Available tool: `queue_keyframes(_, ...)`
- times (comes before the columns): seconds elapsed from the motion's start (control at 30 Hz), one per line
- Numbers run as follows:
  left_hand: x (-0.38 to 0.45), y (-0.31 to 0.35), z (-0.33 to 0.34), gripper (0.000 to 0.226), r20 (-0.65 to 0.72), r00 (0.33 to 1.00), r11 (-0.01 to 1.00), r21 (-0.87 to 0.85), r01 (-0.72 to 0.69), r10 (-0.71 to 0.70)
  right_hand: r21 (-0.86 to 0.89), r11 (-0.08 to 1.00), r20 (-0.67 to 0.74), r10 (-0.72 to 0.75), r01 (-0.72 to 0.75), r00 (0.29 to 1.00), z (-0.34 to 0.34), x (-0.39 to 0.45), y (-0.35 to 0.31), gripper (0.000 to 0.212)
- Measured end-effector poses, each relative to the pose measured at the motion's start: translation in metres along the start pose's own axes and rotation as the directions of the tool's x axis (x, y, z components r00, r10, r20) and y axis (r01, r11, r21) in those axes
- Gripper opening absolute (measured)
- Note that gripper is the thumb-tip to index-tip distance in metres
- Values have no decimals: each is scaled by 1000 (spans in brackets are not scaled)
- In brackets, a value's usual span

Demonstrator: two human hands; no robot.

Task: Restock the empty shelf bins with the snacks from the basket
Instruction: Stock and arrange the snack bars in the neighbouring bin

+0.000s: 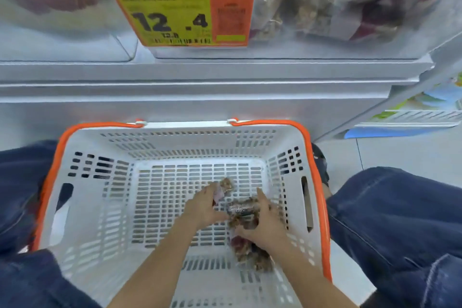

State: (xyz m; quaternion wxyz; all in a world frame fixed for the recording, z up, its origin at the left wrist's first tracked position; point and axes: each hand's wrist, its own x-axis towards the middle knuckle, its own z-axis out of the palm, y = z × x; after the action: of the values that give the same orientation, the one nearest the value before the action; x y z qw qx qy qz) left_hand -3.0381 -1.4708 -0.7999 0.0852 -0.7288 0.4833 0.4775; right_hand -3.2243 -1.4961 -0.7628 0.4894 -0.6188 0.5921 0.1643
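while both hands reach into the basket [82, 157], left hand [203, 207] fingers pinching one snack packet [227, 186], right hand [262, 226] fingers curled on snack packets [246, 212], long axes unclear

left hand [203, 206]: fingers curled, gripping | right hand [263, 225]: curled, gripping (both forearms extended)

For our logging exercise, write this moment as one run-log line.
stage: gathering | left hand: holds snack packet | right hand: on snack packets | basket: nearly emptied | shelf bins: hold stock
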Motion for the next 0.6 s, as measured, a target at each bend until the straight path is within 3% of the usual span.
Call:
queue_keyframes(0.13,22,11,3,104,-27,999,996,84,24,-21,135,986,-109,116,-101,987,15,-11,0,119)
queue_keyframes(0.23,32,19,4,102,-12,1000,998,63,-26,27,16,939,-3,343,-343,939,32,-20,-15,132)
queue_keyframes(0.3,32,30,7,103,28,995,995,29,-92,91,-35,905,37,426,-425,904,40,-24,-24,131)
queue_keyframes(0.4,27,44,19,100,39,985,979,116,-170,166,-75,892,-14,445,-445,895,40,-24,-26,119)
queue_keyframes(0.6,25,55,17,79,1,992,968,216,-127,130,-127,871,-38,474,-474,880,35,-23,-25,108)
